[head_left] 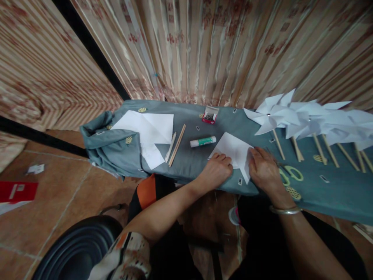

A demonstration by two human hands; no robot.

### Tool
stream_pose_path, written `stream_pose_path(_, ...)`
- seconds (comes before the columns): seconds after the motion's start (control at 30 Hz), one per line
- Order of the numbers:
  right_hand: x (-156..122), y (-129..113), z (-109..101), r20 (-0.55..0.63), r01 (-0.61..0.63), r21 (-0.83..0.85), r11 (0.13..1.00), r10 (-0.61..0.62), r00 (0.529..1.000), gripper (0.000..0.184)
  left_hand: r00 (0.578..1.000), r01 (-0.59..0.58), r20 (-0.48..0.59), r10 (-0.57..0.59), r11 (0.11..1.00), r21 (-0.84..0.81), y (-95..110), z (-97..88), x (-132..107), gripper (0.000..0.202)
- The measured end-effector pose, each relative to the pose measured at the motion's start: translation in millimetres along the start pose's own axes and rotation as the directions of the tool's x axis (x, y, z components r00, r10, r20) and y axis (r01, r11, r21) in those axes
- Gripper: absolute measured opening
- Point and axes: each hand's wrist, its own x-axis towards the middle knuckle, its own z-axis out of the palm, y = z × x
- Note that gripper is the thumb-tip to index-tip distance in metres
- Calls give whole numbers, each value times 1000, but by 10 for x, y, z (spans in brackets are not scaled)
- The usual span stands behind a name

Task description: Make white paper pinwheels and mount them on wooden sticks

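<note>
A cut sheet of white paper [234, 149] lies near the front edge of the cloth-covered table, with slit flaps pointing toward me. My left hand [218, 169] rests on its left side, fingers curled and closed on the paper. At the right edge, my right hand [264, 169] has bent fingers gripping a flap; its fingertips are partly hidden. Scissors with light green handles [293, 173] lie just right of that hand, blades hidden behind it. Behind the left hand is a white and green glue stick [203, 141].
A small red box of dark pins [210, 115] stands toward the back. Wooden sticks [177, 146] and a white pencil-like stick [170, 147] lie beside more white paper [159, 126] at left. Several paper pinwheels [274, 112] on sticks line the right. A curtain [198, 50] hangs behind.
</note>
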Motion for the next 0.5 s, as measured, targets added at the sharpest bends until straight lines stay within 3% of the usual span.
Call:
stream_pose_path(0.37, 26, 51, -72, 38, -76, -12, 997, 76, 996, 39, 1000, -9, -4, 9, 1000, -6, -15, -12, -21, 18)
stream_pose_path(0.5, 39, 95, -141, 33, -154, 21, 988, 153, 988, 38, 1000, -29, -12, 29, 1000, -9, -50, -27, -56, 17)
